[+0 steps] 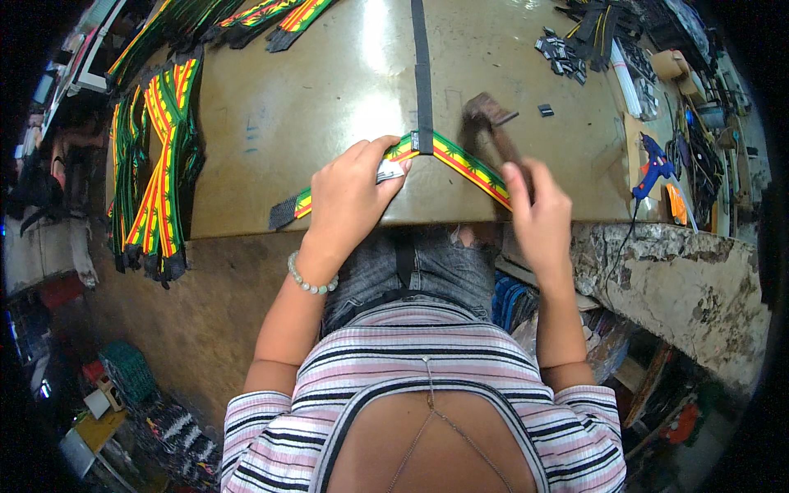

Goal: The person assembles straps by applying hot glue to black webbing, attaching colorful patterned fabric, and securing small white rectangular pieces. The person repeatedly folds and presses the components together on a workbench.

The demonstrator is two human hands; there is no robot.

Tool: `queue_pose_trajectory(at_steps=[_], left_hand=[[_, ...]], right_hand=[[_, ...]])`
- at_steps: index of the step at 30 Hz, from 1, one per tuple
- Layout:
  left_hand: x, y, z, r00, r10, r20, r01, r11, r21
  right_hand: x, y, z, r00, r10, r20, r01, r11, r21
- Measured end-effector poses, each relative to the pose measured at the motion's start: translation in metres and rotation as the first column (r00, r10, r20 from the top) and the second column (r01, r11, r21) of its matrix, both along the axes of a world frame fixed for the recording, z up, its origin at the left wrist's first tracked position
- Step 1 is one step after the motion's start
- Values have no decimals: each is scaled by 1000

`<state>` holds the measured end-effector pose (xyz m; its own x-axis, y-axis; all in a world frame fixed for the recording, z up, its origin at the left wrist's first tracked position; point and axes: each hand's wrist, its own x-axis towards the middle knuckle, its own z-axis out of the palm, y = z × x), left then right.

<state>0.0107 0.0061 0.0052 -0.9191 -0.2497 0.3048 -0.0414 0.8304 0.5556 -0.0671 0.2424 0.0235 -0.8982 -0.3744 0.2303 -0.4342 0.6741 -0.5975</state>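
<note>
My left hand (352, 187) is closed on a green, yellow and red patterned strap (472, 171) near the table's front edge. Its fingers press close to where the strap bends in a V and meets a black elastic band (423, 90). A small dark clip (415, 142) sits at that joint. Under the left fingertips shows a small whitish piece (389, 170), too unclear to name. My right hand (540, 205) grips the handle of a hammer (490, 109); its brown head is slightly blurred above the table, right of the joint.
Bundles of similar patterned straps (168, 156) hang over the table's left edge. Small dark clips (561, 56) are heaped at the back right, and a single clip (546, 110) lies nearer. A blue glue gun (652, 167) with a cord rests at the right edge.
</note>
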Motion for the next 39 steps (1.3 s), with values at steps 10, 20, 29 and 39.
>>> queue_pose_trajectory(at_steps=[10, 20, 29, 39], left_hand=[[14, -16, 32, 952, -260, 160, 282, 949, -138], [19, 24, 26, 979, -46, 200, -163, 414, 896], [-7, -2, 44, 993, -75, -94, 87, 989, 122], [-19, -4, 14, 999, 29, 28, -35, 977, 209]], right_hand=[[-71, 20, 0, 927, 23, -373, 20, 994, 111], [-18, -87, -20, 334, 788, 517, 234, 462, -855], [-81, -72, -3, 233, 639, 733, -245, 768, -592], [-70, -76, 16, 662, 738, 132, -591, 622, -514]])
